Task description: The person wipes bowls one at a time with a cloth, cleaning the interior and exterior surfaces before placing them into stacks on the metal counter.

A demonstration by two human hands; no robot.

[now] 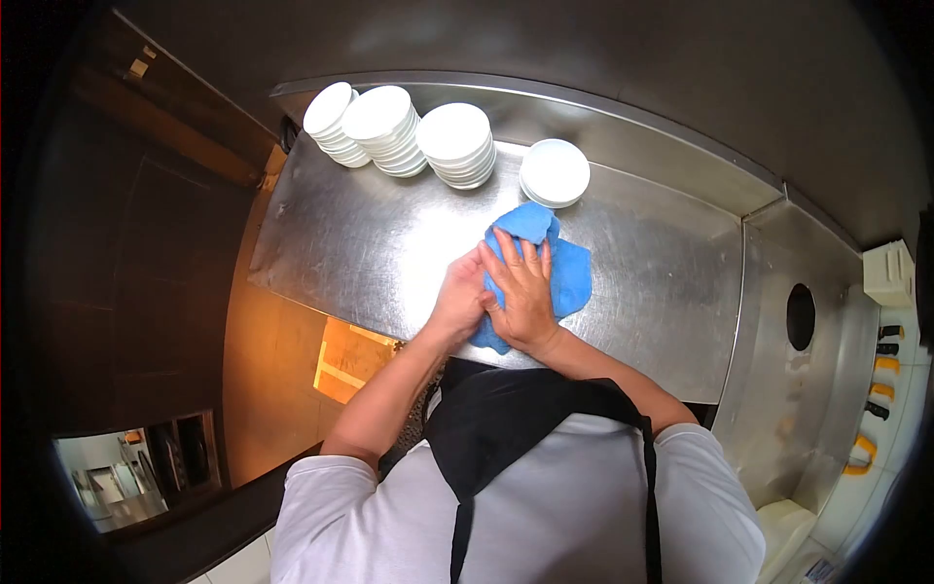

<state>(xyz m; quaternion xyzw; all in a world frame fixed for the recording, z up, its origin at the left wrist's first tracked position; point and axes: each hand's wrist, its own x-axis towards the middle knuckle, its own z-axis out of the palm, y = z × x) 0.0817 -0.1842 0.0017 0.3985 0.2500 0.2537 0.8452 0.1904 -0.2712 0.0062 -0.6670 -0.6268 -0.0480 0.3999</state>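
One blue cloth [572,277], rumpled, over the steel counter [662,263], longer run roughly fore-and-aft, directly beneath the flattened, fingers-extended right hand [525,292]; left hand [459,300] part-curled at its left edge, hold indeterminable.

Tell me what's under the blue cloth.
Steel counter shows around the blue cloth, with the right hand on top; whatever lies directly beneath or within its folds is covered.
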